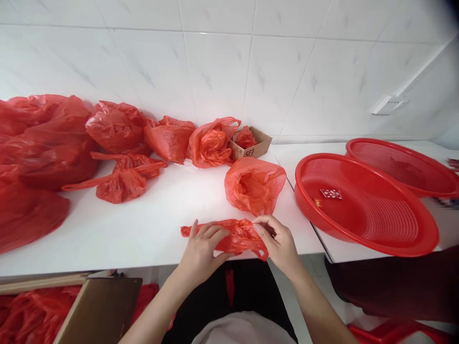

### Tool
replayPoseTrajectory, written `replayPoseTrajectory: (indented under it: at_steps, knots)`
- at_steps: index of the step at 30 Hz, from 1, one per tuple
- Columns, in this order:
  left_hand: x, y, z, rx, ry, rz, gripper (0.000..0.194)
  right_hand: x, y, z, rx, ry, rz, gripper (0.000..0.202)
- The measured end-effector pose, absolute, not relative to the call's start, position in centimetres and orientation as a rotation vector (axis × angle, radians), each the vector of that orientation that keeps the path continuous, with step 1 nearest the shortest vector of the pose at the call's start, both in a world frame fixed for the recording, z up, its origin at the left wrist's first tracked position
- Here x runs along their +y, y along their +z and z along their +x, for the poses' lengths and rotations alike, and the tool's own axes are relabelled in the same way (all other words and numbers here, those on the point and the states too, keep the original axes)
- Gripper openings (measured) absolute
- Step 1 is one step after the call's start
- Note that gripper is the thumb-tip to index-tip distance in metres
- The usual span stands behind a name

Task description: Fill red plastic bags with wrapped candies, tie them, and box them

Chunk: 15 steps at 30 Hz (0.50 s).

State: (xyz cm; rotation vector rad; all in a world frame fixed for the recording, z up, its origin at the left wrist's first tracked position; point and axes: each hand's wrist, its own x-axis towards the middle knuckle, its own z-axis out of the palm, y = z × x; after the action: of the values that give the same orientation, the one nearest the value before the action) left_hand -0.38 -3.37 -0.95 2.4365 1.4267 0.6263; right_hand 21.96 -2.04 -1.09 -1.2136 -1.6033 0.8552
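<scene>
A crumpled red plastic bag (236,235) lies lengthwise on the table's front edge, between my two hands. My left hand (205,248) rests over its left part with the fingers spread and the thumb apart. At the bag's right end, my right hand (276,239) pinches the thin plastic between thumb and fingers. Just beyond them stands another red plastic bag (270,179) with its mouth open upward; what is inside cannot be made out.
Filled red bags (122,126) line the wall, with a knotted bag (124,184) before them. A cardboard box (260,145) holds red plastic. Two red perforated baskets stand right; the nearer basket (358,229) contains a small patterned packet (331,193). Another person's hand (453,165) shows at the right edge.
</scene>
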Motion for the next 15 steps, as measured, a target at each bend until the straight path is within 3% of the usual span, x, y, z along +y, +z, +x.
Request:
replayPoseTrajectory:
  at_steps: [5,10,15]
  knots:
    - [-2.1,-2.6,-1.8,1.392,0.45,2.411,0.046,-2.7,0.1,23.8,-1.836,1.106,-1.271,0.022]
    - [-1.7,-0.9,-3.8,1.164,0.177,2.577,0.033,-3.6,1.7,23.4,-2.433,1.313,-1.13,0.026]
    - [-2.8,1.5,-4.8,1.008,0.127,2.535,0.031,-5.3,1.3,21.2,-2.705,1.688,-0.78,0.027]
